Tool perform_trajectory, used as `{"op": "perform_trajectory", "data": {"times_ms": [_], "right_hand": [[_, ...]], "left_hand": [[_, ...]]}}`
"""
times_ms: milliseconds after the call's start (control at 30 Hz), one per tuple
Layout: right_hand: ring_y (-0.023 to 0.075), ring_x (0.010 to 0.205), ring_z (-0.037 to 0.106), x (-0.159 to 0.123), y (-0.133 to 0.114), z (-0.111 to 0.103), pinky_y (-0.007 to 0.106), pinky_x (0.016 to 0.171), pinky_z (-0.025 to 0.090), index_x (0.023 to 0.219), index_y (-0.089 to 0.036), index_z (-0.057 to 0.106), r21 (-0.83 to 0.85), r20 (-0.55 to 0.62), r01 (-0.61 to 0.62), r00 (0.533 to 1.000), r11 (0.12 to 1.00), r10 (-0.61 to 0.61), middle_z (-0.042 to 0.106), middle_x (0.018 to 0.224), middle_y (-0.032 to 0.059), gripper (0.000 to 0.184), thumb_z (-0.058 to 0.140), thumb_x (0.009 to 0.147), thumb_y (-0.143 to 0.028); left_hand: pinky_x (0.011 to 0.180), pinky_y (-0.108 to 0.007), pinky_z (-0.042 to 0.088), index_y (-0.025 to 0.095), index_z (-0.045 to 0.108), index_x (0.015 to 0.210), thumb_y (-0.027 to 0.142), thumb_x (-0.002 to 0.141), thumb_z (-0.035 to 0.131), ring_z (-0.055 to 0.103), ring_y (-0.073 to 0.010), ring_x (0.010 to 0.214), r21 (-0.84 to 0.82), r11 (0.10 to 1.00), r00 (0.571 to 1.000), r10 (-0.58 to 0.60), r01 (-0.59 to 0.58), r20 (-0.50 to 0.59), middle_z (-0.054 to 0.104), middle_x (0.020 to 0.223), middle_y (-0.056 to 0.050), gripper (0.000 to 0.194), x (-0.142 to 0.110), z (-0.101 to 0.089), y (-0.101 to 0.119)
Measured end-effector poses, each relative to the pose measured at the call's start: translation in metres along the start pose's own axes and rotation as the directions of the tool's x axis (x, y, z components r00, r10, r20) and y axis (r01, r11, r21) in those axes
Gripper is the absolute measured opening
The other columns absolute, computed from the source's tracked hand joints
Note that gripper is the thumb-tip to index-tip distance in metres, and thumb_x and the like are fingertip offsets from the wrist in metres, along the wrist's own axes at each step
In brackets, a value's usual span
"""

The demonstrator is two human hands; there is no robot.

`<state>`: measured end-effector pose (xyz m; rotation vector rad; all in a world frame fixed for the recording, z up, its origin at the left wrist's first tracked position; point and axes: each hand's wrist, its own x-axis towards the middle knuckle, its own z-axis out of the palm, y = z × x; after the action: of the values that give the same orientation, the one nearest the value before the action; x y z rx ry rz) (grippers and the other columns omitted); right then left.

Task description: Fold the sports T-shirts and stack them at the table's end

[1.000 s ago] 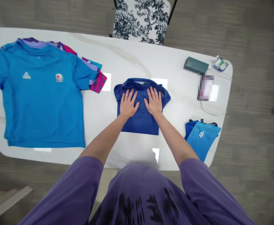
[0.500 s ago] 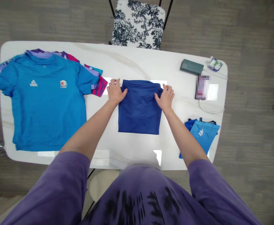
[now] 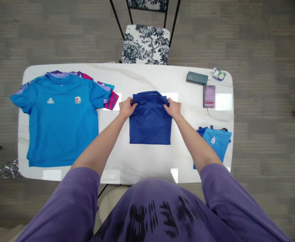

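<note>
Navy shirt sits folded at the centre of the frame on the white surface, and your two hands have shifted since a second ago: then they lay flat and spread on the cloth with its collar and sleeves showing, now each pinches a top corner. Your left hand grips the upper left corner, your right hand the upper right (fingers curled under the far edge, which lifts slightly). The bundle has become a tidy rectangle, so the fold looks close to finished. To the left lies the stack of spread shirts; at lower right, a folded light-blue garment.
</note>
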<state>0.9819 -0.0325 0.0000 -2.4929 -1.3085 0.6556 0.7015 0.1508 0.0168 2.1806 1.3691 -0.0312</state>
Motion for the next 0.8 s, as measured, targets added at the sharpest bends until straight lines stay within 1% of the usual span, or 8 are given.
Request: {"op": "perform_trajectory", "data": {"times_ms": [67,133,267,433,500,567,700,800], "right_hand": [[0.0335,0.110,0.072,-0.020,-0.003,-0.009,0.053,0.113,0.044,0.136,-0.022,0.063,0.055,0.005,0.009,1.000,0.998,-0.009,0.082,0.111,0.0104,0.036,0.056,0.109,-0.045],[0.0309,0.103,0.074,-0.045,-0.005,-0.021,0.045,0.104,0.050,0.134,-0.023,0.063,0.129,-0.009,0.026,1.000,0.991,-0.026,0.082,0.112,0.0084,0.035,0.057,0.109,-0.045],[0.0279,0.088,0.071,-0.117,-0.013,-0.053,0.036,0.084,0.051,0.123,-0.026,0.065,0.299,-0.069,0.092,0.995,0.950,-0.075,0.080,0.104,0.0054,0.030,0.062,0.105,-0.050],[0.0257,0.082,0.066,-0.248,-0.021,-0.092,0.035,0.077,0.049,0.115,-0.027,0.066,0.442,-0.121,0.138,0.988,0.886,-0.093,0.076,0.093,0.0025,0.031,0.065,0.103,-0.055],[0.0250,0.082,0.066,-0.308,-0.018,-0.105,0.034,0.077,0.049,0.114,-0.028,0.065,0.467,-0.120,0.131,0.989,0.875,-0.084,0.075,0.093,0.0016,0.031,0.065,0.103,-0.057],[0.0245,0.082,0.065,-0.368,-0.011,-0.116,0.034,0.076,0.048,0.113,-0.028,0.065,0.480,-0.116,0.116,0.991,0.869,-0.069,0.073,0.091,0.0011,0.031,0.066,0.104,-0.058],[0.0235,0.080,0.063,-0.482,0.017,-0.146,0.034,0.073,0.047,0.110,-0.027,0.065,0.496,-0.116,0.088,0.993,0.864,-0.035,0.071,0.089,0.0007,0.033,0.068,0.105,-0.060],[0.0230,0.081,0.063,-0.550,0.052,-0.180,0.035,0.074,0.049,0.110,-0.027,0.067,0.504,-0.115,0.043,0.993,0.863,0.018,0.072,0.091,0.0009,0.035,0.070,0.105,-0.062]], "left_hand": [[0.111,-0.045,0.049,0.024,0.062,0.119,0.046,0.102,0.070,0.071,-0.0275,0.112,-0.078,0.996,0.999,0.031,-0.033,-0.020,0.079,0.119,-0.009,0.029,-0.021,-0.014,0.000],[0.103,-0.039,0.053,0.024,0.062,0.115,0.049,0.100,0.072,0.071,-0.0244,0.106,-0.173,0.981,0.996,0.088,-0.092,-0.029,0.079,0.116,-0.007,0.030,-0.047,-0.030,0.000],[0.090,-0.035,0.056,0.023,0.063,0.111,0.057,0.096,0.076,0.070,-0.0220,0.095,-0.349,0.919,0.982,0.185,-0.184,-0.032,0.078,0.107,-0.005,0.040,-0.117,-0.063,0.005],[0.086,-0.036,0.060,0.023,0.066,0.107,0.065,0.092,0.081,0.073,-0.0237,0.097,-0.508,0.827,0.965,0.259,-0.239,-0.032,0.077,0.105,-0.006,0.047,-0.228,-0.100,0.019],[0.083,-0.036,0.062,0.023,0.067,0.108,0.064,0.091,0.084,0.074,-0.0237,0.097,-0.560,0.794,0.958,0.286,-0.235,0.003,0.077,0.104,-0.006,0.047,-0.275,-0.111,0.024],[0.076,-0.034,0.062,0.024,0.067,0.109,0.062,0.091,0.086,0.074,-0.0222,0.091,-0.614,0.764,0.947,0.311,-0.199,0.080,0.077,0.102,-0.004,0.046,-0.321,-0.120,0.031],[0.066,-0.032,0.062,0.024,0.067,0.110,0.060,0.091,0.088,0.074,-0.0205,0.085,-0.705,0.704,0.907,0.350,-0.091,0.233,0.076,0.103,-0.003,0.046,-0.401,-0.123,0.057],[0.071,-0.033,0.065,0.025,0.068,0.111,0.056,0.093,0.087,0.075,-0.0214,0.093,-0.749,0.661,0.872,0.390,-0.041,0.296,0.076,0.107,-0.003,0.041,-0.445,-0.109,0.097]]}}
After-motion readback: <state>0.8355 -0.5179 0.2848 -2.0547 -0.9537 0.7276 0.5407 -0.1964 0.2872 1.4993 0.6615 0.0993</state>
